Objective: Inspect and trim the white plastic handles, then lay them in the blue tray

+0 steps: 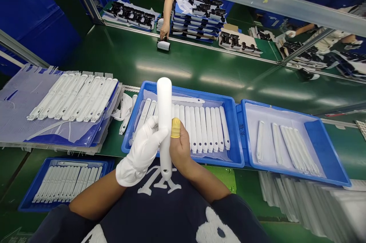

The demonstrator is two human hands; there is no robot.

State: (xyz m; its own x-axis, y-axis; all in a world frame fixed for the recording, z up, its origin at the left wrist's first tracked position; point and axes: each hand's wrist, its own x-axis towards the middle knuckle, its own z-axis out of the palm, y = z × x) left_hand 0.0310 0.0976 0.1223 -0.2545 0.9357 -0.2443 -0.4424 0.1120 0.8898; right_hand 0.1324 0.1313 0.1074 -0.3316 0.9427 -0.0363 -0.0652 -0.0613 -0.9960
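Observation:
A long white plastic handle (pixel 164 102) with a rounded top and a small dark hole near its lower end stands upright before my chest. My left hand (pixel 144 147), in a white glove, is closed around its lower half. On the other side my right hand (pixel 180 145) is bare except for a yellow finger cot (pixel 175 127) on the thumb; it is closed against the handle's edge, its other fingers mostly hidden. Just beyond both hands, a blue tray (pixel 238 151) holds a row of similar white handles (pixel 206 128).
Right of it, another blue tray (pixel 337 166) contains several white pieces. White slotted parts (pixel 77 96) lie on stacked sheets at left, above a lower blue tray (pixel 25 205). Across the green conveyor (pixel 120 52), a co-worker's hand (pixel 165 30) touches a black-and-white part (pixel 163 45).

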